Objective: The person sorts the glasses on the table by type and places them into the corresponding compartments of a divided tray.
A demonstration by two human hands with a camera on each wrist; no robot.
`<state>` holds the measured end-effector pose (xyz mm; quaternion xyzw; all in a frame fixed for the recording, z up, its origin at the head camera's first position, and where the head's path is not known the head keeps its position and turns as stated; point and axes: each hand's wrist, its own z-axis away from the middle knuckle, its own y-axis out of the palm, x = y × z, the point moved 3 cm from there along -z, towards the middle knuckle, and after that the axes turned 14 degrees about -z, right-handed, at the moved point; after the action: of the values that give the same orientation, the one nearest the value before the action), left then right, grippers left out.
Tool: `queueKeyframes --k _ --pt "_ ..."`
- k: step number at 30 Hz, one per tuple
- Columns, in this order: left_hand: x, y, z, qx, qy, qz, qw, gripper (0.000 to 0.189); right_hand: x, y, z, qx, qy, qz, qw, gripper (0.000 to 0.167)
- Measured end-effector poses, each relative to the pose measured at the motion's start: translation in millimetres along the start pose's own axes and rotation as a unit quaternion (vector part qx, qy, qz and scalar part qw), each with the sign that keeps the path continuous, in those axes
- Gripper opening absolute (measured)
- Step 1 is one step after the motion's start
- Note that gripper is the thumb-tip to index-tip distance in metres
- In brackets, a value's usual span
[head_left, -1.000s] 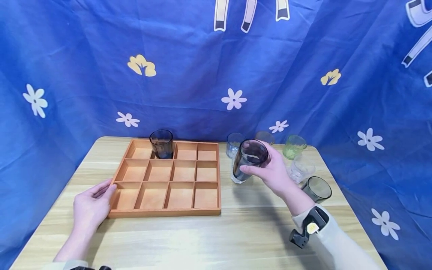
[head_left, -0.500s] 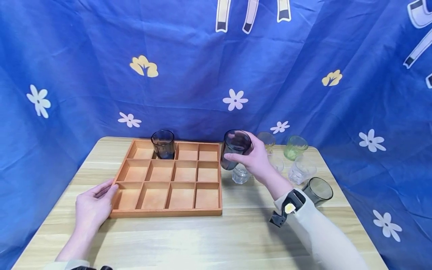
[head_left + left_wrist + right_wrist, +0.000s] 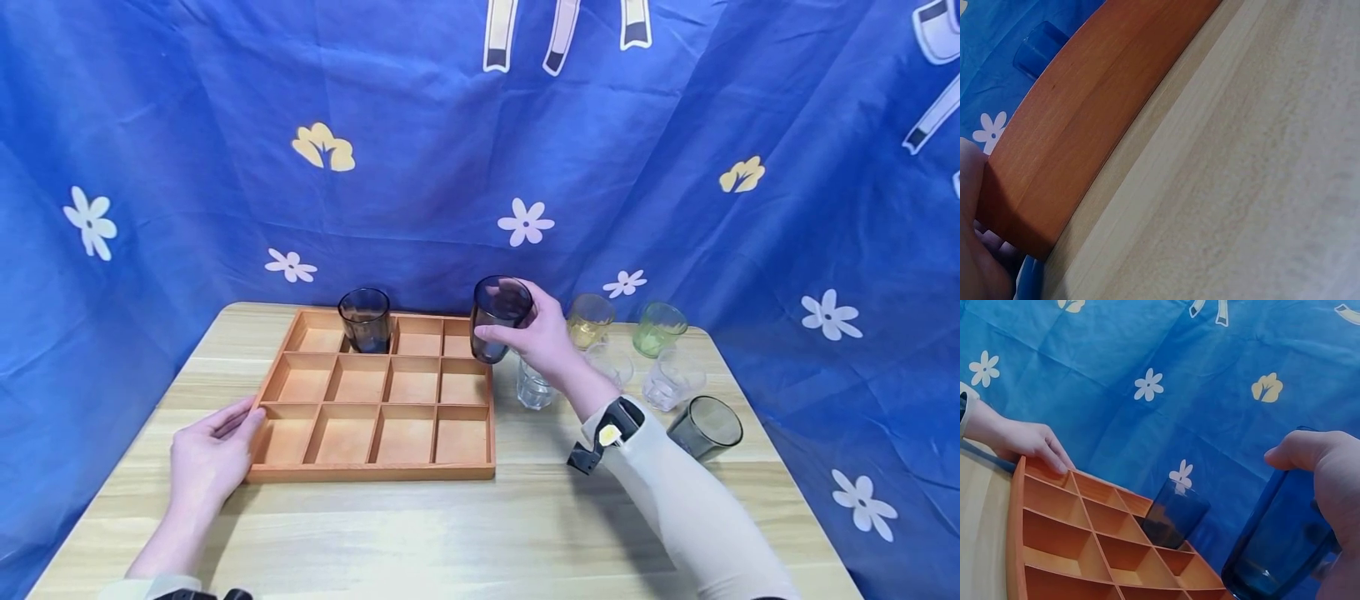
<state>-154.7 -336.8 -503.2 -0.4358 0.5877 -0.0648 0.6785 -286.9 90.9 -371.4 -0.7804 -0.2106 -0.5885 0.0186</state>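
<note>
My right hand (image 3: 542, 333) grips a dark smoky drinking glass (image 3: 491, 346), thumb on the near side and fingers behind. The glass is upright above the back right corner of a wooden compartment tray (image 3: 371, 472); its dark side also shows in the right wrist view, the glass (image 3: 1275, 550) tilted there. At the tray's left side, my left hand (image 3: 210, 454) holds the rim near the front corner, thumb over the edge. Another dark glass (image 3: 365, 321) stands in the back row, second compartment from the left.
Right of the tray stand a clear glass (image 3: 534, 387), a yellow glass (image 3: 589, 321), a green glass (image 3: 660, 329), further clear glasses (image 3: 672, 382) and a grey glass (image 3: 705, 427). A blue curtain (image 3: 420, 167) hangs behind the table (image 3: 352, 542).
My right hand has carried the dark glass left and back, from above the other glasses to the tray's back right corner. The left hand stays on the tray's rim.
</note>
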Motion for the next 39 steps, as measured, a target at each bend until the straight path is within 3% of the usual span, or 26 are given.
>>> queueKeyframes --k 8,15,24,39 --pt "2.1 1.6 -1.7 -0.003 0.001 -0.006 1.0000 0.041 -12 8 -15.4 0.003 0.003 -0.016 0.9999 0.074" --pt "0.3 2.4 -3.4 -0.006 0.005 -0.008 0.9999 0.041 -21 11 -31.7 -0.007 0.007 0.021 0.9997 0.074" --pt "2.4 1.2 -1.8 -0.003 -0.006 -0.011 0.9999 0.041 -34 23 -55.2 -0.001 0.022 0.024 0.9995 0.073" --pt "-0.4 1.1 -1.5 -0.008 -0.002 -0.001 1.0000 0.040 -67 40 -72.4 0.001 0.026 0.075 0.9968 0.076"
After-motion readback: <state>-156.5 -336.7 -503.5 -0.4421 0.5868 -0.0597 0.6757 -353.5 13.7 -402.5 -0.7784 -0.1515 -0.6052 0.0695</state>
